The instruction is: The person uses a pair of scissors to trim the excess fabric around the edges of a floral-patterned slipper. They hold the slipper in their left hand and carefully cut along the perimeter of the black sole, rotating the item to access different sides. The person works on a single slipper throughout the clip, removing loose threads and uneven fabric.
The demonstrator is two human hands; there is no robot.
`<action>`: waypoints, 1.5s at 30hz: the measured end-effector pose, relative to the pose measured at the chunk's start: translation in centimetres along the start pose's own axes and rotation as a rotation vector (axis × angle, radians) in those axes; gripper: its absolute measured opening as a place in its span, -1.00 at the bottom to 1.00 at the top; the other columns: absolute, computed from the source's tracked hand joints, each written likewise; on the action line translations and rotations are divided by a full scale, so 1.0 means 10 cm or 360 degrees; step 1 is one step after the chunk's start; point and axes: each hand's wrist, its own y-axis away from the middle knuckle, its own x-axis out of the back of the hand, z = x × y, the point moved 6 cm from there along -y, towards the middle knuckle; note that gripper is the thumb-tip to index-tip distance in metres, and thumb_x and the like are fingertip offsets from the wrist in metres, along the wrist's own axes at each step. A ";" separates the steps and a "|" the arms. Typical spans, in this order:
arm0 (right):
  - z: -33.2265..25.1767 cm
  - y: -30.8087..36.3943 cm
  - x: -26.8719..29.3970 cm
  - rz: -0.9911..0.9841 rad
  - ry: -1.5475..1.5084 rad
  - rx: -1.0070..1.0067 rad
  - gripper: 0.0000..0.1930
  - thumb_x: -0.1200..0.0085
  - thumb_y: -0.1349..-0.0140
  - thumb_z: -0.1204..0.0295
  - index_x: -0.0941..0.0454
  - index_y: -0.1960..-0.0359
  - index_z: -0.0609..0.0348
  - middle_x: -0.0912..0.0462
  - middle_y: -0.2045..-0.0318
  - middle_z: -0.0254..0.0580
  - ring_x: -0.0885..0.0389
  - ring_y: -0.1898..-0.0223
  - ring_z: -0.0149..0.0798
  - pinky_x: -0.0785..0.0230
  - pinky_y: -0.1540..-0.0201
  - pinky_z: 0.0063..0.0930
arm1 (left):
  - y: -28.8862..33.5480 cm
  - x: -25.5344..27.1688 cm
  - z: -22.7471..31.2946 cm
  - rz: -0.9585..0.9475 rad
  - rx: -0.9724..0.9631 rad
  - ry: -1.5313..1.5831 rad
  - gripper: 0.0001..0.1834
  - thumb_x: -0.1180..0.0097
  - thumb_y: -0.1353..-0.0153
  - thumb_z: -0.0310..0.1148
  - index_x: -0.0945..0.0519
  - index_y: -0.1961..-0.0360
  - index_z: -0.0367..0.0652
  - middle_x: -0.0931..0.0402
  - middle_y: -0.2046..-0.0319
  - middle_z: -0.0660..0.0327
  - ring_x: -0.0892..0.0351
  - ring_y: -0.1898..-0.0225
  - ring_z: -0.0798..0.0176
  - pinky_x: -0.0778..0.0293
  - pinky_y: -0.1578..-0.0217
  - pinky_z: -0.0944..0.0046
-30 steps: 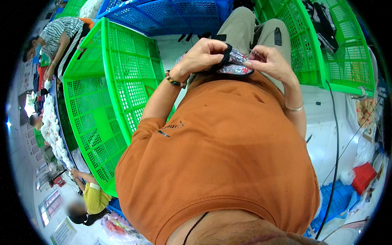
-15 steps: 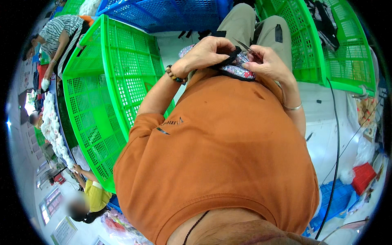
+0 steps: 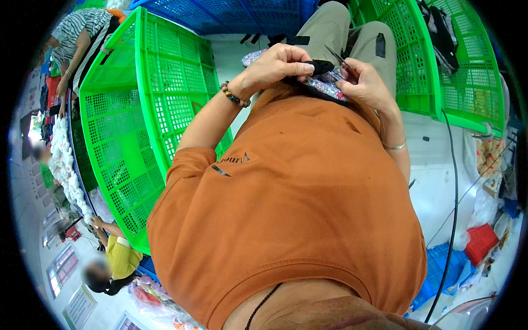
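Observation:
A floral fabric piece with black edging lies over my lap, against my orange shirt. My left hand is closed, pinching the black part between thumb and fingers. At the cloth's right side my right hand is closed too. Small scissors rest in its fingers, their thin dark points angled up and left. Its thumb and fingertips also press on the floral cloth. The scissors' handles are hidden by the hand.
Green plastic crates stand on my left and right, the right one holding dark cloth pieces. A blue crate is ahead. A black cable hangs at right. Two people work beside white stuffing at far left.
My left hand has shifted slightly up, its thumb now stretched along the black part, which lies flatter than before. My right hand keeps the scissors and has moved a little right.

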 end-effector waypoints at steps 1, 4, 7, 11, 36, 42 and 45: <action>0.01 0.00 0.01 0.0012 0.0018 -0.0001 -0.79 -0.14 0.00 0.53 -0.28 0.53 0.17 -0.25 0.55 -0.50 -0.17 0.50 -0.60 -0.08 0.48 -0.66 | -0.03 0.02 -0.05 -0.0009 0.0049 0.0093 -0.85 -0.13 -0.18 -0.38 -0.54 0.43 -0.25 -0.47 0.49 0.30 -0.41 0.48 0.50 -0.36 0.37 0.50; 0.00 -0.03 0.01 0.0039 0.0071 0.0019 -0.80 -0.12 0.02 0.54 -0.28 0.54 0.19 -0.24 0.58 -0.47 -0.18 0.52 -0.57 -0.10 0.50 -0.64 | -0.12 0.09 -0.17 -0.0035 0.0198 0.0327 -0.83 -0.10 -0.20 -0.36 -0.51 0.45 -0.24 -0.46 0.54 0.31 -0.38 0.57 0.48 -0.33 0.46 0.50; -0.05 -0.01 0.02 0.0071 0.0074 0.0047 -0.81 -0.09 0.04 0.53 -0.28 0.55 0.23 -0.25 0.62 -0.41 -0.20 0.54 -0.51 -0.16 0.52 -0.59 | -0.17 0.05 -0.15 -0.0062 0.0356 0.0492 -0.83 -0.10 -0.19 -0.38 -0.50 0.46 -0.26 -0.43 0.58 0.32 -0.31 0.66 0.48 -0.31 0.55 0.49; 0.07 -0.02 0.10 0.0145 -0.0041 0.0045 -0.79 -0.13 0.00 0.51 -0.30 0.55 0.22 -0.27 0.62 -0.43 -0.22 0.55 -0.56 -0.15 0.53 -0.61 | -0.26 0.03 -0.16 -0.0246 0.0358 0.0754 -0.84 -0.08 -0.21 -0.41 -0.49 0.41 -0.32 -0.40 0.56 0.31 -0.25 0.68 0.51 -0.36 0.52 0.46; 0.72 0.03 0.59 0.0348 -0.0194 -0.0255 -0.91 -0.02 0.01 0.47 -0.42 0.52 0.22 -0.36 0.59 -0.50 -0.24 0.55 -0.54 -0.10 0.51 -0.62 | -0.96 0.09 -0.25 0.0012 0.0136 -0.0339 -0.69 -0.02 -0.25 -0.17 -0.52 0.50 -0.18 -0.49 0.50 0.34 -0.42 0.42 0.41 -0.31 0.32 0.40; 0.66 -0.01 0.63 0.0384 0.0006 -0.0176 -0.80 -0.12 -0.01 0.37 -0.44 0.55 0.27 -0.40 0.63 -0.40 -0.29 0.56 -0.51 -0.18 0.51 -0.55 | -0.90 0.07 -0.40 -0.0074 0.0349 0.0486 -0.77 -0.09 -0.22 -0.26 -0.52 0.48 -0.18 -0.49 0.52 0.29 -0.48 0.40 0.36 -0.41 0.31 0.39; 0.29 0.12 0.79 0.0717 0.0657 -0.0141 -0.63 -0.18 -0.06 0.17 -0.47 0.58 0.29 -0.44 0.68 -0.22 -0.39 0.61 -0.35 -0.25 0.52 -0.44 | -0.98 0.12 -0.39 -0.0054 0.0345 0.0382 -0.77 -0.08 -0.23 -0.25 -0.53 0.49 -0.17 -0.49 0.52 0.29 -0.46 0.42 0.37 -0.41 0.32 0.38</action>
